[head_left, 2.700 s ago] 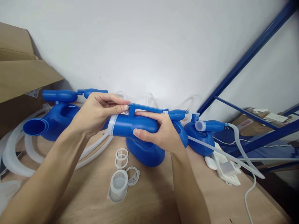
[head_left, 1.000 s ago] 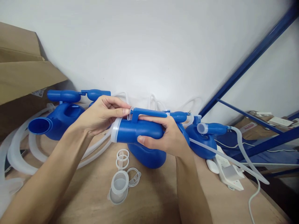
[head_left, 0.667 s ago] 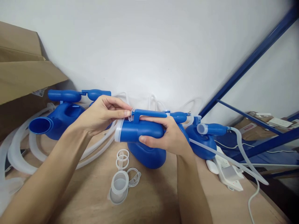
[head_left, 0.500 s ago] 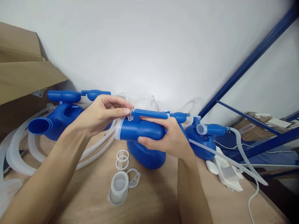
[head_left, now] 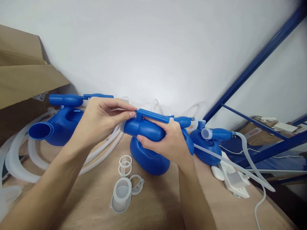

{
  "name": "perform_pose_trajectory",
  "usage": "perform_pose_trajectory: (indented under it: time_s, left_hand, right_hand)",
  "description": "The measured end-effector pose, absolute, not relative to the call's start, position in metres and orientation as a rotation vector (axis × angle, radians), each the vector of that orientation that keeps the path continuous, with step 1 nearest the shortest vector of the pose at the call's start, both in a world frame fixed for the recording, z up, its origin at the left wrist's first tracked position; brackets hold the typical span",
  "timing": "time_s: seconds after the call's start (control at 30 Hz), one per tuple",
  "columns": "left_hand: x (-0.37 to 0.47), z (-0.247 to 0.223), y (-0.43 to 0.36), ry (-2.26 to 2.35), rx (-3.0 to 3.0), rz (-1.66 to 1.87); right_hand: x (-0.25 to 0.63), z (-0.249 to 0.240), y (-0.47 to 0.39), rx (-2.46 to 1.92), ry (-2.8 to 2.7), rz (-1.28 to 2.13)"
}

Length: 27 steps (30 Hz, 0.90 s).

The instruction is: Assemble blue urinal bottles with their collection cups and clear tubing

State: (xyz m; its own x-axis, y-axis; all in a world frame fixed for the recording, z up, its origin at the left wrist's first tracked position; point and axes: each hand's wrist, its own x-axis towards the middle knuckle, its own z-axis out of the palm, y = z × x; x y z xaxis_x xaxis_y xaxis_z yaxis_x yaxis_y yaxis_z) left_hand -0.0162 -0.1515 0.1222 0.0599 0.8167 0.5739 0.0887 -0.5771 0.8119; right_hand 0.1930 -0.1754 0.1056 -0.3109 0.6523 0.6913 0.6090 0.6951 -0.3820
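My right hand (head_left: 169,140) is wrapped round a blue plastic bottle-shaped piece (head_left: 146,129) with a bar handle (head_left: 153,115) on top. At the handle's left end, my left hand (head_left: 105,116) pinches with thumb and fingers; the small part between them is mostly hidden. A translucent cap rim (head_left: 122,127) shows at the piece's left end. Below it a larger blue container (head_left: 151,159) stands on the table. Nearer me lie translucent rings (head_left: 125,161) and round caps (head_left: 122,190).
Another blue container (head_left: 59,124) with an open mouth stands left, beside coiled clear tubing (head_left: 18,159) and a cardboard box (head_left: 21,76). On the right are a blue container (head_left: 206,147), a power strip (head_left: 236,182), a white mouse (head_left: 217,172) and a blue metal frame (head_left: 259,60).
The held blue piece has tilted, its left end moving up and away and its right end dipping slightly. Both hands have shifted with it, and the clear loop at the handle end is now mostly covered.
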Motion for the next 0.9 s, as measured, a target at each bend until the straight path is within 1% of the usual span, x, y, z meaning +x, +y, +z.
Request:
perform_pose_trajectory:
  time_s: [0.17,0.27,0.47,0.53,0.67,0.9]
  left_hand:
    - [-0.009,0.113,-0.149,0.881,1.672,1.709]
    - [-0.005,0.110,-0.148,0.878,1.637,1.717]
    - [-0.005,0.112,-0.155,0.939,1.621,1.712]
    - [-0.006,0.113,-0.158,0.962,1.639,1.717]
    - [-0.002,0.115,-0.165,0.945,1.605,1.700]
    - [0.011,0.118,-0.173,0.901,1.625,1.813]
  right_hand:
    - [0.185,0.101,-0.173,-1.022,-1.935,-0.086]
    - [0.183,0.098,-0.172,-1.046,-1.923,-0.203]
    - [0.181,0.087,-0.166,-1.055,-1.875,-0.616]
    - [0.181,0.084,-0.164,-1.052,-1.877,-0.705]
    - [0.180,0.082,-0.163,-1.099,-1.849,-0.802]
    - [0.176,0.080,-0.164,-1.127,-1.713,-0.808]
